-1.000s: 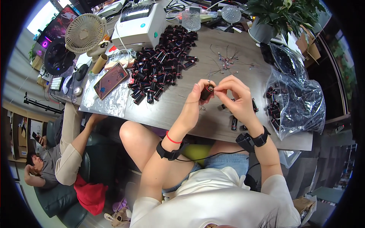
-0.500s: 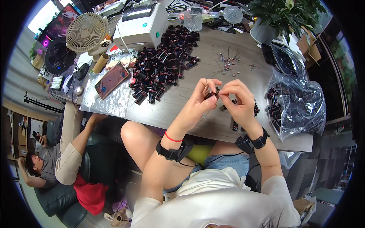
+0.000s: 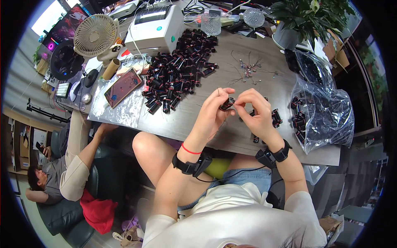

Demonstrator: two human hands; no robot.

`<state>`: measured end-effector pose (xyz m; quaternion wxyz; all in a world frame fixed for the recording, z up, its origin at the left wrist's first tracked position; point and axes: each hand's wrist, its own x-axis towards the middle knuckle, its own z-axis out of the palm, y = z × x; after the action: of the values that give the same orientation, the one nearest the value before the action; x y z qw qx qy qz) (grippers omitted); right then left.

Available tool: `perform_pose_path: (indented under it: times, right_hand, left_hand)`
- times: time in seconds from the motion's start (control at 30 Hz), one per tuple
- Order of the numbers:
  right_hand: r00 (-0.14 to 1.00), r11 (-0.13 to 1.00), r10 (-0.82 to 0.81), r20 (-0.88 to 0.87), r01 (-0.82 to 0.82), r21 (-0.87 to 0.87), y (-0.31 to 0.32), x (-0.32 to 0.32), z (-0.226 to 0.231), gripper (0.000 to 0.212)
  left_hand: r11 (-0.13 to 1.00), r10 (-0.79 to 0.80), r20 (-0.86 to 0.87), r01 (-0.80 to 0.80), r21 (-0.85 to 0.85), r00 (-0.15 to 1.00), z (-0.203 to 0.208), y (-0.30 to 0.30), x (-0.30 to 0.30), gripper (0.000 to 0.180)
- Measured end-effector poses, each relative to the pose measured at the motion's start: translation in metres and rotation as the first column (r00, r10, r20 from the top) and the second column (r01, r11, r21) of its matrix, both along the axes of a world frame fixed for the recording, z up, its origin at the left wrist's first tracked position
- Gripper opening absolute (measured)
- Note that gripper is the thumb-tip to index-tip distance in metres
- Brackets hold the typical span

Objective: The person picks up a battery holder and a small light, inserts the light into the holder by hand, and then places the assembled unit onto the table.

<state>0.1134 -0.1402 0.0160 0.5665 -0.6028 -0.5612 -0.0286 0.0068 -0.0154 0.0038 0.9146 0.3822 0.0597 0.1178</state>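
Above the table's near edge, my left hand (image 3: 210, 113) grips a small black cylindrical part (image 3: 227, 103) between thumb and fingers. Its end face is turned toward my right hand (image 3: 258, 113). That hand is closed in a pinch right beside this end; whatever its fingertips hold is too small to make out. Several similar black parts (image 3: 276, 118) lie on the table around and partly behind my right hand. A big heap of such parts (image 3: 175, 70), with red and dark wires, spreads to the left. Beyond my hands is a loose cluster of tiny parts with thin wire leads (image 3: 249, 69).
A clear plastic bag (image 3: 328, 115) with more black parts lies at the right. Behind are a white printer (image 3: 155, 31), a glass jar (image 3: 211, 25) and a potted plant (image 3: 287, 36). A phone (image 3: 123, 87) and a fan (image 3: 96, 35) are left. Another person (image 3: 53, 182) reclines at far left.
The black part in my left hand has turned and shows more of itself now. My left hand has tilted slightly, and my right fingertips have shifted a little beside the part.
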Motion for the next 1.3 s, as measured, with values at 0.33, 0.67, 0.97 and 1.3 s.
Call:
perform_pose_path:
  times: [0.33,0.67,0.97,1.3]
  right_hand:
    - [0.933,0.998,0.051,-0.357,-0.031,0.061,0.004,0.002,-0.009,0.007]
    - [0.988,0.974,-0.141,-0.057,0.149,0.170,-0.002,0.001,-0.014,0.017]
    - [0.974,0.938,-0.169,-0.147,0.205,0.278,0.000,-0.004,-0.020,0.019]
    - [0.944,0.940,-0.290,0.156,0.251,0.229,0.002,0.004,-0.014,0.019]
  left_hand:
    - [0.987,0.018,-0.049,-0.010,0.163,0.999,-0.014,-0.002,0.002,0.007]
    - [0.930,0.248,0.003,-0.239,0.279,0.969,-0.002,-0.017,0.007,0.022]
    - [0.820,0.395,0.103,-0.401,0.408,0.913,0.005,-0.020,0.005,0.020]
    - [0.814,0.387,0.027,-0.356,0.459,0.922,0.007,-0.020,0.000,0.026]
